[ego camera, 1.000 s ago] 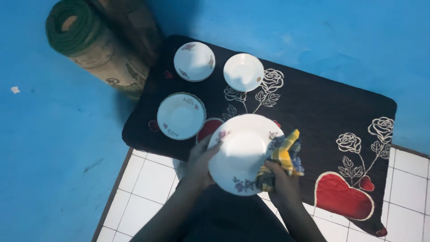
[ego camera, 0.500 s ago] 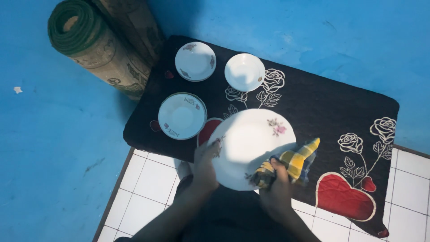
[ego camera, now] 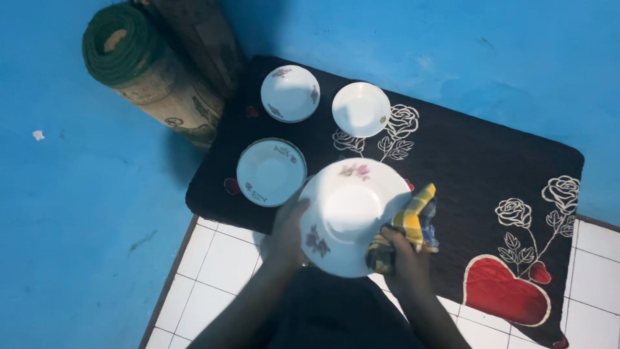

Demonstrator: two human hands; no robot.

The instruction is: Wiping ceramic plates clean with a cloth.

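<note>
Plate (ego camera: 352, 216) was held up over the mat (ego camera: 452, 168) edge, left hand (ego camera: 289, 234) closed on its left rim. I saw right hand (ego camera: 403, 258) gripping cloth (ego camera: 407, 229) pressed against its right rim.

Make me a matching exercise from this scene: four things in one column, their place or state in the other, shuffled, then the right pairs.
Things:
1. large flowered plate
2. yellow checked cloth
3. rolled green mat
4. plain white bowl

Places or states:
A. lies against the blue wall, left of the dark mat
B. bunched in the right hand
C. gripped at its edge by the left hand
D. rests on the dark mat beside a rose pattern

Pairs: 1-C, 2-B, 3-A, 4-D
</note>
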